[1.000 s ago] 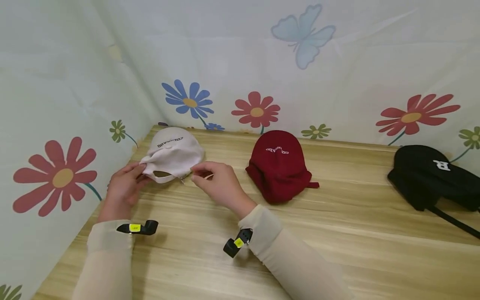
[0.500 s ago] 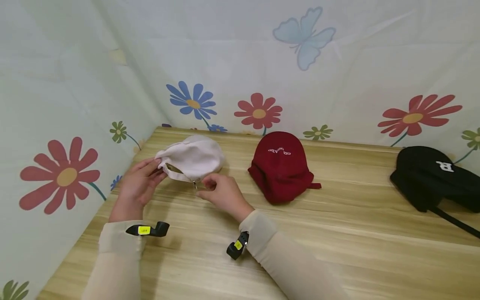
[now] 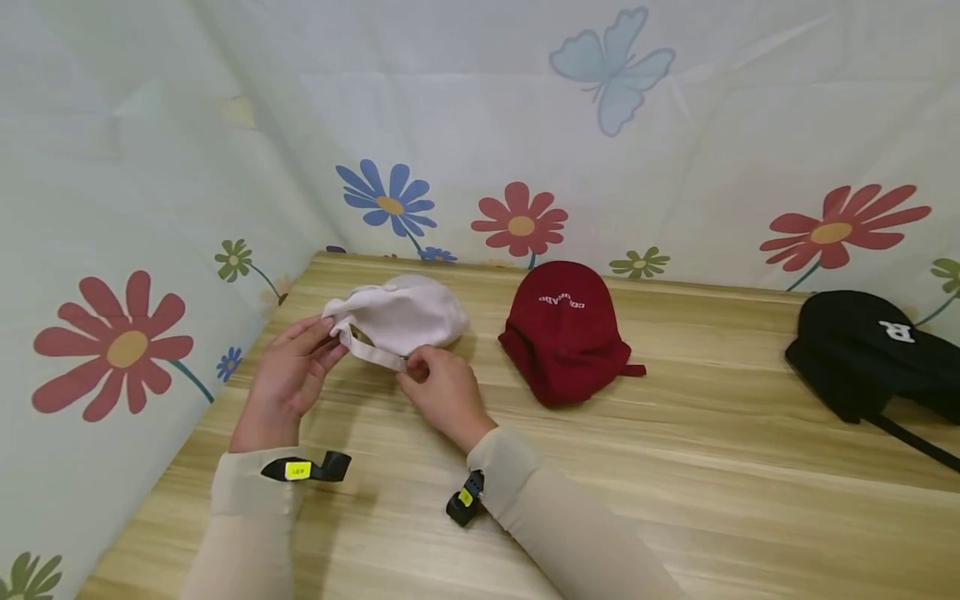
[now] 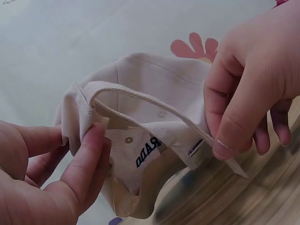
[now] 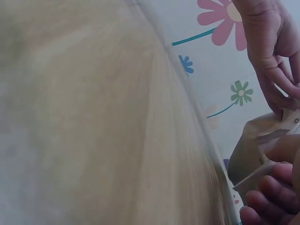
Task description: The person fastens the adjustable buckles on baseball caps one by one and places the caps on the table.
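A pale pinkish-white baseball cap [image 3: 412, 312] is held up at the left of the table, its back opening facing me. My left hand [image 3: 288, 375] pinches the cap's edge beside one end of the back strap. At the other end, my right hand [image 3: 447, 392] pinches the strap between thumb and forefinger. The left wrist view shows the strap [image 4: 154, 103] arched over the opening, its free tip sticking out past the right thumb, close to a metal buckle [image 4: 195, 148]. Dark lettering [image 4: 147, 151] appears through the opening. In the right wrist view the cap [image 5: 251, 145] is partly cut off.
A dark red cap [image 3: 562, 333] lies right of my hands on the wooden table [image 3: 675, 467]. Farther right rests a black cap [image 3: 855, 350] with a white letter and a long strap. A flower-printed curtain [image 3: 450, 83] borders the table behind and on the left.
Both hands have moved the white cap rightward and turned it, so its front lettering has left the head view. The back strap is now drawn out toward me. The other caps stay put.
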A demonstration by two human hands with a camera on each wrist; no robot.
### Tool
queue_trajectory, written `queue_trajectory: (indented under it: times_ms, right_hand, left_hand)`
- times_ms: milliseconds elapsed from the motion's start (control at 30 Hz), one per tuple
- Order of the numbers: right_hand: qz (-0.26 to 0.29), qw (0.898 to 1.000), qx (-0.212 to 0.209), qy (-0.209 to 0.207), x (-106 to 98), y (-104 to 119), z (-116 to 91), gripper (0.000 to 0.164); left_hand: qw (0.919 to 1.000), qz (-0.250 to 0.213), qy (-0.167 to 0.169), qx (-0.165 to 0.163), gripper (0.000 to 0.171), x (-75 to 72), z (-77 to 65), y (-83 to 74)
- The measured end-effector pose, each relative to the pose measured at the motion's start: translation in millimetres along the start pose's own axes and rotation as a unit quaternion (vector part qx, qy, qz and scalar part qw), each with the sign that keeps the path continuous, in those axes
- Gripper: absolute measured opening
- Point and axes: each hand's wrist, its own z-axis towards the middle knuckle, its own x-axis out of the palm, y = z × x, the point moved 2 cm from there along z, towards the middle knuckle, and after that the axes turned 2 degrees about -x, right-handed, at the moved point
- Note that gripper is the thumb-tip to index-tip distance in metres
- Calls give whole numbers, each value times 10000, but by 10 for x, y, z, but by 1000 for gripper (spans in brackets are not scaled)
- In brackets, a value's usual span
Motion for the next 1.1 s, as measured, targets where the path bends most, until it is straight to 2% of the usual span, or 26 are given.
queue_trajectory:
  times_ms: [200,367,500,633,767,1100]
  right_hand:
    - [220,9997,-70,-126,6,-16,17,11]
    - [521,9982,-11,-312,-1,-18,17,15]
    - [472,9980,74,-409,3,-14,24,15]
    - [494,9969,311,-533,6,-26,36,27]
    - [572,9951,460,-658,2,-46,51,32]
    - [371,9972,325,-561,41,-70,65,26]
  left_hand:
    - [10000,-10,63,35,14,9,-17,-22]
    - [9999,-51,137,11,12,7,-30,-37]
    - [9998,-61,162,9,12,19,-39,-41]
    - [9998,-24,199,-4,12,41,-48,-43]
    - [9995,-61,303,-28,12,61,-61,-45]
    - [9996,27,270,-82,13,127,-110,-27]
